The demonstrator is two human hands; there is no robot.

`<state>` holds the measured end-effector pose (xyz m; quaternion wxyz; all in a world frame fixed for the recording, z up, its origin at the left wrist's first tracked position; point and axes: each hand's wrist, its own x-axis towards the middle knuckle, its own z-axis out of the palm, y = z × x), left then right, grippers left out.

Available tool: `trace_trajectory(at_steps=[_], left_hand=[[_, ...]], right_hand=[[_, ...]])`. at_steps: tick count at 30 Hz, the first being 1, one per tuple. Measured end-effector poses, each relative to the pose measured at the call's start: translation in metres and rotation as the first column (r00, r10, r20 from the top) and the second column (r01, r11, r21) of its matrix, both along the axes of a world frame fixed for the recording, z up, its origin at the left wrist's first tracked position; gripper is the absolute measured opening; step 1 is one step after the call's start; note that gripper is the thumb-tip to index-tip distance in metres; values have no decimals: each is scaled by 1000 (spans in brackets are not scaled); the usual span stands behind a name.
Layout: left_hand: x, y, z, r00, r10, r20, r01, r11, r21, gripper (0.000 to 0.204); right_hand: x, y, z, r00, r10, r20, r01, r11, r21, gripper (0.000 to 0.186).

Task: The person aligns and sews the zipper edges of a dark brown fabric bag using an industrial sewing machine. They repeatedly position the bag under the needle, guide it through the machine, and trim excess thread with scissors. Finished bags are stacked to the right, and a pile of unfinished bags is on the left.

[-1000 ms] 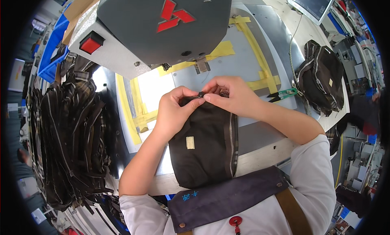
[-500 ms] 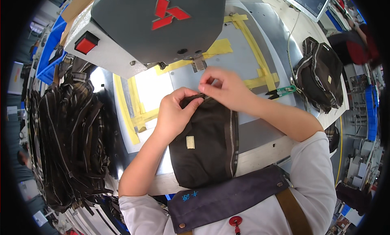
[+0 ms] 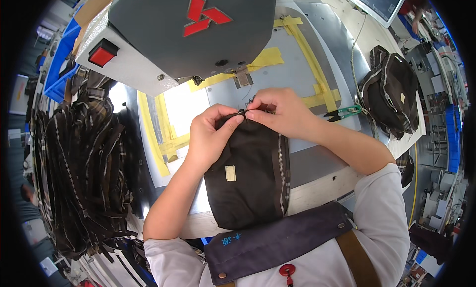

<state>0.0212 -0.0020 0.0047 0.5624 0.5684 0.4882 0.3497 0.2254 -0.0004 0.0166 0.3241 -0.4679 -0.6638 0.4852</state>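
A dark brown fabric piece (image 3: 248, 178) with a pale label and a zipper along its right side lies between my forearms. My left hand (image 3: 213, 133) pinches its top edge between thumb and fingers. My right hand (image 3: 277, 113) is closed on that same edge, at a small dark part too small to identify. Beyond my hands are the sewing machine's grey head (image 3: 191, 49) and the plate (image 3: 218, 93) with yellow tape strips. Green-handled thread snips (image 3: 347, 112) lie right of my right hand.
A heap of dark zippered pieces (image 3: 82, 168) fills the left side, below a blue bin (image 3: 59, 69). A folded dark bag (image 3: 389, 93) lies on the right beside a cord, below a screen (image 3: 377, 4). A co-worker's arm (image 3: 415, 17) shows at upper right.
My right hand rose off the edge half a second ago and is now back down on it. My left hand has shifted slightly left, still pinching the fabric.
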Motion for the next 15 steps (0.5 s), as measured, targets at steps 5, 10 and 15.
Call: trace_trajectory(at_steps=[5, 10, 15], left_hand=[[-1, 0, 1, 1000, -2, -12, 2, 1000, -5, 12], [0, 0, 4, 1000, -5, 4, 5, 1000, -2, 11], [-1, 0, 0, 1000, 11, 9, -11, 1000, 15, 11]], right_hand=[[1, -1, 1, 999, -30, -33, 29, 999, -21, 16], [3, 0, 0, 995, -52, -88, 42, 993, -113, 17], [4, 2, 2, 999, -18, -31, 15, 996, -87, 18]])
